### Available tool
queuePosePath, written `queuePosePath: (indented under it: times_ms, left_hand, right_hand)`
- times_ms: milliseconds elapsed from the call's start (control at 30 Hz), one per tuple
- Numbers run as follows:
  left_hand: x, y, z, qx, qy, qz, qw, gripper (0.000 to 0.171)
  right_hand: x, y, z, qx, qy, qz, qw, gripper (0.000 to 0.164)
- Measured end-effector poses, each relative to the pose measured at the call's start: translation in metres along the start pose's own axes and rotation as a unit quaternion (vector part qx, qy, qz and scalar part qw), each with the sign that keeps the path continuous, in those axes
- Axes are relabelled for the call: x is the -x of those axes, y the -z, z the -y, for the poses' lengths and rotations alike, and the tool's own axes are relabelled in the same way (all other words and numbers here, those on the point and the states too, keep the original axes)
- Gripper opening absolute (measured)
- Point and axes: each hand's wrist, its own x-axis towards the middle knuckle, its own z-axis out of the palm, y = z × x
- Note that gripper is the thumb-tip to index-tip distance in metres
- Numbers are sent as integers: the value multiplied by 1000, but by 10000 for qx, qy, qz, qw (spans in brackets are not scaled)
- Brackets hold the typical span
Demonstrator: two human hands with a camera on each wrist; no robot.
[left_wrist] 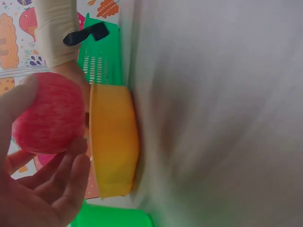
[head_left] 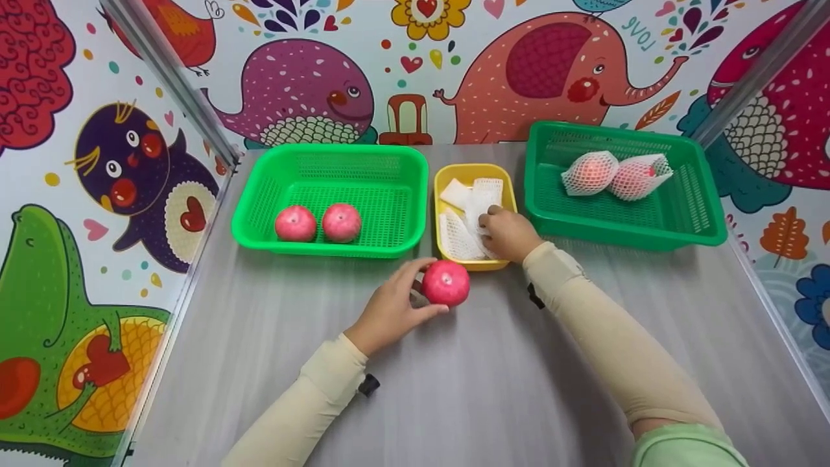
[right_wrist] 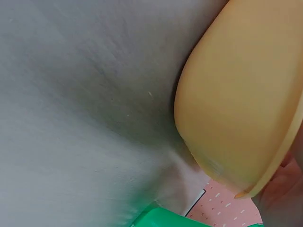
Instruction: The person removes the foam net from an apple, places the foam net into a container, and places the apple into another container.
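My left hand (head_left: 399,305) holds a red apple (head_left: 446,283) between thumb and fingers, just in front of the yellow basket (head_left: 476,264). The left wrist view shows the same apple (left_wrist: 49,113) with streaky skin, the thumb on one side and fingers beneath. Inside the yellow basket lie several white foam fruit nets (head_left: 459,235). My right hand (head_left: 512,233) reaches over that basket's right rim, its bent fingers pinching a foam net (head_left: 486,191). From the right wrist, the basket's wall (right_wrist: 236,94) hides most of the hand.
A light green basket (head_left: 331,248) at the back left holds two bare apples (head_left: 318,223). The dark green basket (head_left: 622,233) at the back right contains two net-wrapped apples (head_left: 613,175). Printed wall panels (head_left: 415,78) and metal posts (head_left: 175,81) bound the grey table (head_left: 447,389).
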Motion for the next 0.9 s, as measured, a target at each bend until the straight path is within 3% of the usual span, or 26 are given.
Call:
queuePosePath:
  times_ms: [400, 600, 900]
  left_hand:
    - [-24, 44, 0, -543, -272, -879, 9943, 78]
    - [-34, 58, 11, -712, -52, -1176, 9905, 79]
    - [-46, 72, 31, -1017, 603, -1407, 9830, 79]
  right_hand:
    - [-1, 0, 1, 35, -168, 153, 9997, 33]
    - [-2, -2, 0, 66, -90, 128, 9999, 32]
    - [0, -2, 1, 31, -65, 121, 9999, 31]
